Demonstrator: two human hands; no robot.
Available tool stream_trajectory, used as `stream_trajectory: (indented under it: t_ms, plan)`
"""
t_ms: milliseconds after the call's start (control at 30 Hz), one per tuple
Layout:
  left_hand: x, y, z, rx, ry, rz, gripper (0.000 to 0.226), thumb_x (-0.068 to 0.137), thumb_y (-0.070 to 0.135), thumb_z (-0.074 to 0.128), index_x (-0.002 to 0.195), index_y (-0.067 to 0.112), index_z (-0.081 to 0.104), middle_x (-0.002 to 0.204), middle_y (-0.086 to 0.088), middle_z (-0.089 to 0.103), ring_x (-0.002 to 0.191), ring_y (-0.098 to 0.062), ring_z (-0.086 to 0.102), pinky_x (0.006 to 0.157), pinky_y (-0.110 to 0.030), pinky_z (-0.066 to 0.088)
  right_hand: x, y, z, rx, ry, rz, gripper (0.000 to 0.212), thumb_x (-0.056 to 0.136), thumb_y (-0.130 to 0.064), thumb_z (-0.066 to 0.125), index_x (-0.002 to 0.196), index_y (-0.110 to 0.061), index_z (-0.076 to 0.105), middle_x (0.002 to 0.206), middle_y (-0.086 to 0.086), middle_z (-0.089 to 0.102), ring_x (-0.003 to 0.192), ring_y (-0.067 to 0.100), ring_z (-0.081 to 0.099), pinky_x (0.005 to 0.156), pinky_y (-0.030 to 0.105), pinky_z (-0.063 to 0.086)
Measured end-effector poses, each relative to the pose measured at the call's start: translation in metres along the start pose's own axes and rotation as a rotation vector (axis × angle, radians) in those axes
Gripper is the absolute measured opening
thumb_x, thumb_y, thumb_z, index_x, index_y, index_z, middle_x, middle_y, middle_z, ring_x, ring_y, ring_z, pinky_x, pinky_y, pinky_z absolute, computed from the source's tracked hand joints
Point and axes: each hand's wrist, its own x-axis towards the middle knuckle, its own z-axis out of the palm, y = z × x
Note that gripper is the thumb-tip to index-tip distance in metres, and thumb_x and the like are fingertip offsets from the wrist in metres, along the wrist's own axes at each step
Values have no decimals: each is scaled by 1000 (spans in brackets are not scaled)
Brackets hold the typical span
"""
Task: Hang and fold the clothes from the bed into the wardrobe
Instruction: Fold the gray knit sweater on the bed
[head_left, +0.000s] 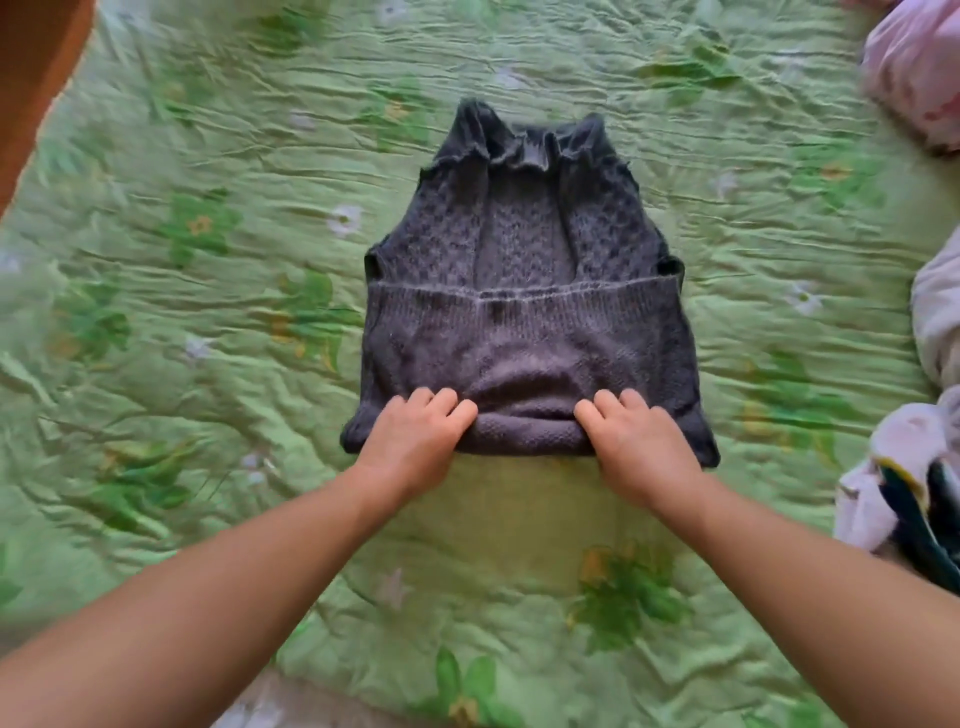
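Two hands (415, 441) (641, 447) grip near edge of sweater (519, 338).

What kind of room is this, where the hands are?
Most likely a bedroom. A green flowered bedspread fills the view. The left hand and right hand grip a dark knitted top laid flat on it, and more clothes lie heaped at the right edge.

Bright even daylight, soft shadows; edges blurred, wide-angle distortion at corners.
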Motion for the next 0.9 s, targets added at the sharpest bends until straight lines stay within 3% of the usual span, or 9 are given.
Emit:
stream_trajectory:
  t_ms: [167, 233, 300, 400, 467, 533, 667, 800, 900]
  plan:
    - [-69, 13, 28, -47, -336, 171, 68, 78, 53, 51, 139, 23, 41, 129, -6, 44, 114, -30, 47, 78, -43, 55, -71, -26, 24, 39, -282, -147, 48, 83, -37, 59, 125, -24, 40, 119, 3, 43, 112, 30, 46, 72, 40, 49]
    - [-76, 10, 30, -93, -275, 173, 75, 83, 68, 41, 142, 22, 43, 133, -6, 46, 118, -27, 48, 82, -42, 55, -76, -27, 25, 58, -302, -146, 54, 83, -62, 48, 122, -25, 42, 118, 3, 44, 114, 29, 47, 76, 42, 51]
    - [-62, 4, 25, -138, -28, 156, 57, 89, 60, 46, 129, 20, 55, 122, -5, 56, 108, -28, 57, 77, -41, 55, -59, -24, 13, 125, -224, -102, 59, 83, -78, 30, 108, -28, 48, 110, 2, 55, 106, 28, 56, 74, 40, 50]
    - [-16, -14, 11, -91, 196, -37, 50, 84, 33, 62, 132, 20, 55, 133, -9, 52, 126, -32, 48, 96, -47, 42, -10, -2, -7, 156, 121, 17, 39, 90, -57, 51, 109, -23, 51, 107, 8, 56, 101, 34, 58, 73, 44, 53]
    - [13, -32, 0, -85, 53, -213, 71, 83, 34, 64, 148, 24, 38, 145, -10, 41, 140, -29, 33, 111, -54, 26, 18, 21, -23, 45, 101, 153, 50, 86, -47, 62, 126, -21, 47, 122, 13, 51, 114, 38, 49, 88, 50, 48]
    - [31, -44, -10, -48, -80, -259, 72, 83, 41, 63, 148, 27, 35, 139, -9, 44, 135, -30, 38, 114, -60, 21, 32, 37, -34, -71, -33, 208, 50, 85, -46, 62, 125, -20, 48, 128, 12, 51, 123, 36, 44, 97, 54, 39]
    - [36, -44, -26, 35, -77, -108, 32, 83, 36, 60, 113, 26, 55, 111, -3, 64, 111, -28, 59, 94, -46, 38, 26, 41, -42, -67, 78, 99, 28, 83, -29, 62, 103, -20, 45, 107, 8, 66, 108, 32, 55, 91, 48, 39]
    - [-15, -36, -28, 5, 168, 129, 16, 79, 22, 59, 94, 18, 57, 86, -7, 60, 69, -33, 64, 67, -39, 46, -23, 34, -37, 130, 281, -62, 31, 71, -14, 67, 100, -13, 55, 81, 14, 64, 75, 39, 64, 64, 44, 50]
    - [-71, -25, -10, 53, -77, 288, 20, 79, 29, 52, 96, 21, 57, 88, -6, 60, 71, -31, 65, 62, -38, 47, -73, 25, -7, 30, 110, -250, 22, 73, -13, 67, 93, -13, 58, 83, 12, 58, 71, 37, 62, 52, 45, 50]
